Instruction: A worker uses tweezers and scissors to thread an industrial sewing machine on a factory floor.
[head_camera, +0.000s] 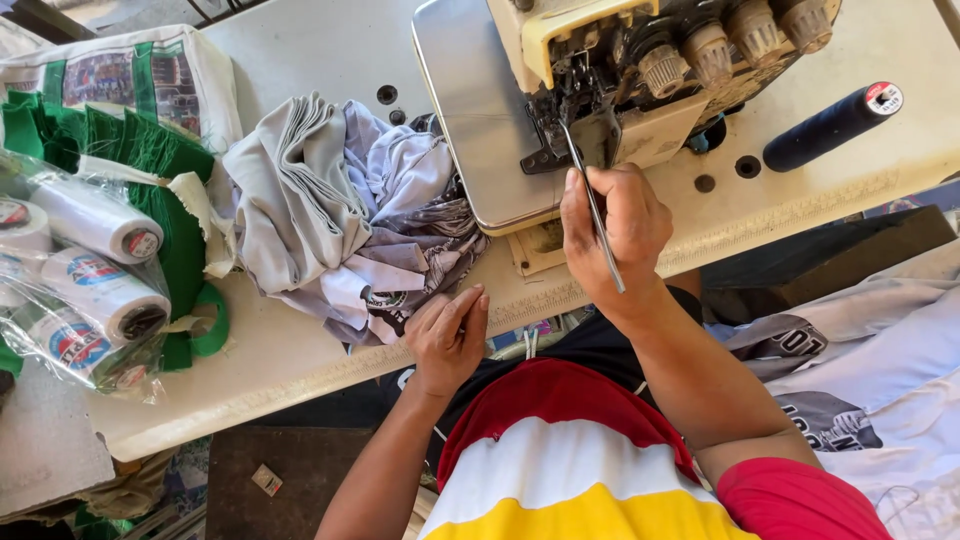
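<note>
Tweezers of thin silver metal (594, 210) sit pinched in the right hand (612, 235), fingers closed narrowly around them; their tips point up into the needle area of the cream-coloured overlock sewing machine (640, 70) just above that hand. The left hand (448, 338) rests at the near edge of the pale worn desk (300, 370), fingers loosely curled and holding nothing I can see, its fingertips touching the rumpled pile of grey and white printed fabric (340, 215) that lies just above and left of it. Far left of that hand, white thread cones wrapped in clear plastic (85, 285) lie beside folded green cloth (150, 150). Well right of the right hand, a dark navy thread spool (830, 125) lies on its side on the desk.
</note>
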